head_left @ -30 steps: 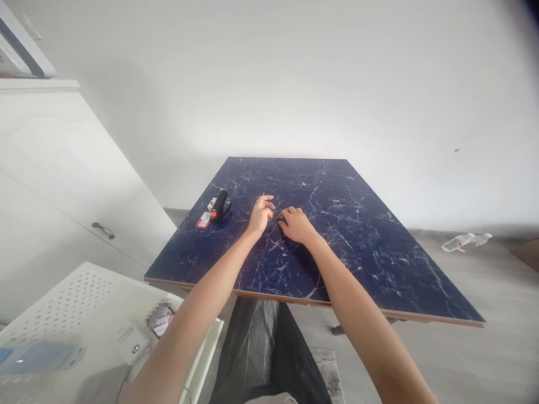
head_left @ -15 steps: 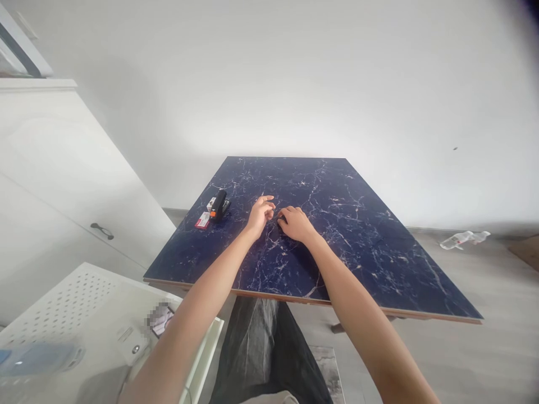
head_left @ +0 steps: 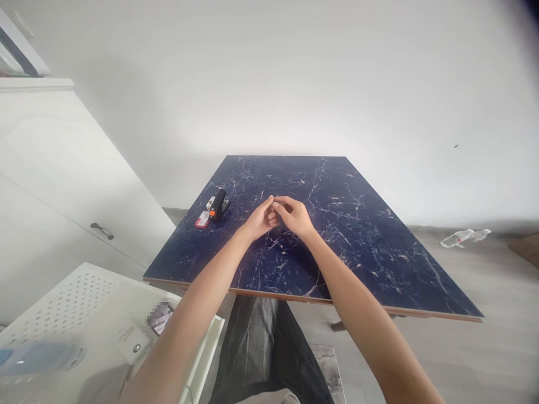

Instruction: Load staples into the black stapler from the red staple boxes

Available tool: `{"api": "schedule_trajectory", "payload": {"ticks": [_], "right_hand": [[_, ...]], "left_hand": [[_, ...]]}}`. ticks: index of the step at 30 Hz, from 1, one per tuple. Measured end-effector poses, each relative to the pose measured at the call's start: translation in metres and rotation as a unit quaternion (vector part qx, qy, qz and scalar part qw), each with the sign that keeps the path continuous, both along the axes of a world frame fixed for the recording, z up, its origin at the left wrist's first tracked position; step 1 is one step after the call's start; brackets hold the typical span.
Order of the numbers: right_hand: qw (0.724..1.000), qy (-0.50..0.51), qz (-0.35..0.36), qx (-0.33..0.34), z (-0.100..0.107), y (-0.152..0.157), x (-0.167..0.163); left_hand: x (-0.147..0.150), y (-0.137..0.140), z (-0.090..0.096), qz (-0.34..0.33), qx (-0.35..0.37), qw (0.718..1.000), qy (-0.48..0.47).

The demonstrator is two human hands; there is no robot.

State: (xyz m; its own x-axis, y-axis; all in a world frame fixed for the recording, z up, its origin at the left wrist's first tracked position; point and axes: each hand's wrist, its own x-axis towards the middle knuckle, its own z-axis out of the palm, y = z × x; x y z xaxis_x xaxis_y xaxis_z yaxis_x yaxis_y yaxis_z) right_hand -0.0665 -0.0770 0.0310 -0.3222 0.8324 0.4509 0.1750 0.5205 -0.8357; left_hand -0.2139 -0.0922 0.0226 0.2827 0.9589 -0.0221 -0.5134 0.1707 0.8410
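Observation:
Over the middle of the dark blue marbled table (head_left: pixel 357 241), my left hand (head_left: pixel 261 219) and my right hand (head_left: pixel 295 215) meet at the fingertips. The left fingers are curled in, with thumb and forefinger pinched. My right thumb and forefinger close against the left fingertips. Whatever sits between them is too small or too hidden to name. Left of my hands a black stapler (head_left: pixel 218 205) with an orange patch lies on the tabletop. Touching or close beside it are a small red-and-white box (head_left: pixel 202 219) and a white box (head_left: pixel 210 203), partly covered.
At the lower left stands a white surface with a perforated panel (head_left: pixel 71 297), holding a phone-like item (head_left: pixel 161 318) and a clear blue plastic case (head_left: pixel 42 358). A white cabinet (head_left: pixel 84 168) rises on the left. Clear plastic packaging (head_left: pixel 465 237) lies on the floor at right.
My right hand has lifted from the tabletop and moved to my left hand, so the fingertips now meet. The left fingers have curled in. The stapler and boxes stay put.

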Motion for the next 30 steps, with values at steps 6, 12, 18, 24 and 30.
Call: {"api": "schedule_trajectory", "payload": {"ticks": [6, 12, 18, 24, 30], "right_hand": [[0.999, 0.04, 0.016, -0.029, -0.0004, 0.0003, -0.0013], [0.997, 0.059, 0.017, -0.046, -0.0012, 0.0016, -0.0001], [0.998, 0.052, 0.024, -0.038, -0.0005, -0.0001, 0.0004], [0.998, 0.048, 0.025, -0.036, 0.0004, -0.0008, 0.001], [0.998, 0.045, 0.029, -0.034, 0.0017, -0.0021, 0.0018]], "left_hand": [[-0.0028, -0.0024, 0.0009, -0.075, 0.0, 0.997, -0.01], [-0.0042, -0.0059, 0.0055, -0.078, -0.014, 0.997, 0.007], [-0.0055, -0.0066, 0.0067, -0.079, -0.009, 0.997, 0.007], [-0.0064, -0.0053, 0.0047, -0.081, -0.005, 0.997, 0.01], [-0.0061, -0.0061, 0.0058, -0.082, -0.001, 0.997, -0.001]]}}
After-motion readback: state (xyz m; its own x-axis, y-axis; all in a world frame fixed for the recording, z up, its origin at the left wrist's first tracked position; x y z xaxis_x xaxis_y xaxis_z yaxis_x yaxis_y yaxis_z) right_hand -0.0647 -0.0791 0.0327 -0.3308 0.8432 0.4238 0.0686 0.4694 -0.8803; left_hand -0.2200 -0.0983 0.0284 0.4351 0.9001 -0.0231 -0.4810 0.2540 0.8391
